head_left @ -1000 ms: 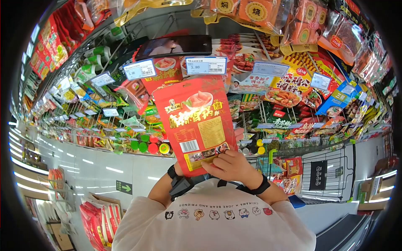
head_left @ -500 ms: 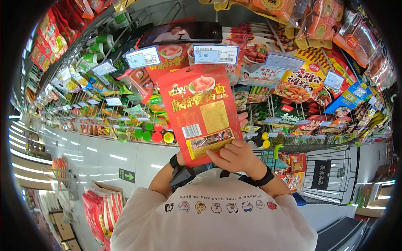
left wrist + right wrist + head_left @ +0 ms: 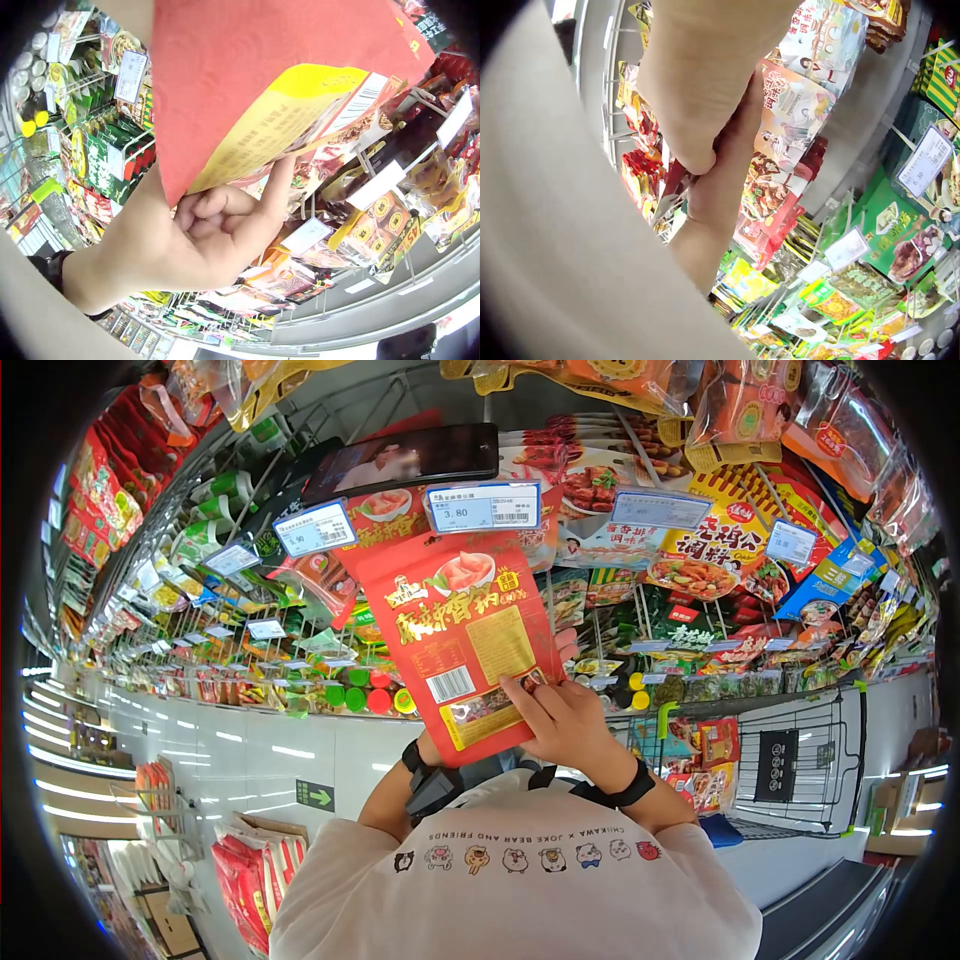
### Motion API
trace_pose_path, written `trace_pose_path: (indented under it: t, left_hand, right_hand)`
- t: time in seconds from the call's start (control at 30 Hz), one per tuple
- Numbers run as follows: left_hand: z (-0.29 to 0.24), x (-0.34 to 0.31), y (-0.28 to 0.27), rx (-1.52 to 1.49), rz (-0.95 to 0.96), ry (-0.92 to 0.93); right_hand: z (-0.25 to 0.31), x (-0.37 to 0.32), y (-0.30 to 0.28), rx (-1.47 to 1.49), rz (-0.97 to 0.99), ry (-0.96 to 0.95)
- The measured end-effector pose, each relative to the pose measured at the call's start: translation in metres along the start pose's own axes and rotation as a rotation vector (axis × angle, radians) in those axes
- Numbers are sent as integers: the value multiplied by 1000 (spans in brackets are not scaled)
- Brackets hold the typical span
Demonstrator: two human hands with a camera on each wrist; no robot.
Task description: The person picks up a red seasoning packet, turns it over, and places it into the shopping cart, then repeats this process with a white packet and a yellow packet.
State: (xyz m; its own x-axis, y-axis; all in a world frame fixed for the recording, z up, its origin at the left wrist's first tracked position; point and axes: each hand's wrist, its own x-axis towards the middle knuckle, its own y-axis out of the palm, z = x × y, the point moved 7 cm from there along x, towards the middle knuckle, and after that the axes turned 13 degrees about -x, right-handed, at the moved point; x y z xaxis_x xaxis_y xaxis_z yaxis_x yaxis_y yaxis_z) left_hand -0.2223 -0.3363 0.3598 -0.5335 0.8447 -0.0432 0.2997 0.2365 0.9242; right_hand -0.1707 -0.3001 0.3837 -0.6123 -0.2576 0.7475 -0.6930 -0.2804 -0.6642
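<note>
A red seasoning pouch point(image 3: 480, 645) with gold lettering, a barcode and a yellow text panel is held up in front of the chest, tilted a little. My left hand point(image 3: 567, 646) grips it from behind; the pouch hides most of that hand, and only fingertips show past its right edge. On the printed side is my right hand point(image 3: 572, 720), its index finger straight and touching the pouch by the yellow panel. In the left wrist view the right hand point(image 3: 202, 232) has its other fingers curled, with the index finger reaching along the pouch point(image 3: 225, 82).
Shelves of seasoning packets point(image 3: 700, 560) with price labels point(image 3: 482, 508) stand ahead. A phone point(image 3: 400, 463) lies among the packets behind the pouch. A shopping cart point(image 3: 800, 760) with packets in it stands at right; red bags point(image 3: 245, 880) are stacked at lower left.
The right index finger has moved up from near the pouch's lower edge to the yellow panel. The left hand still holds the pouch; the head view has shifted slightly.
</note>
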Motion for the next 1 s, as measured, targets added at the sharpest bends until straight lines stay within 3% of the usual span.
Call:
trace_pose_path:
  t: [0.3,0.4,0.47,0.57,0.6,0.63,0.67,0.77,0.8,0.93,1.0]
  left_hand:
    - [-1,-13,-25,-329,32,-116]
    - [-1,-31,-25,-188,303,-96]
    - [4,-41,-60,-41,43,-224]
    - [-8,-20,-32,154,10,-22]
    - [-18,-13,-36,324,116,85]
    - [-19,-4,-51,9,66,-10]
    - [-24,-1,-72,45,23,46]
    - [-48,-5,-91,174,-153,195]
    - [-56,-10,-94,218,-223,242]
    - [-85,-29,-102,214,-346,454]
    - [-92,-33,-107,321,-336,475]
  right_hand:
    - [-5,-3,8,35,140,28]
    - [-7,-9,8,69,108,2]
    - [-7,-15,10,122,115,-33]
    - [-9,-20,10,234,141,-67]
    - [-11,-21,8,266,123,-54]
    - [-12,-24,7,296,105,-42]
    - [-17,-33,11,364,22,13]
    - [-32,-31,3,560,32,262]
    - [-37,-30,-7,496,-1,345]
    - [-65,-83,39,881,62,689]
    - [-64,-92,56,1019,177,778]
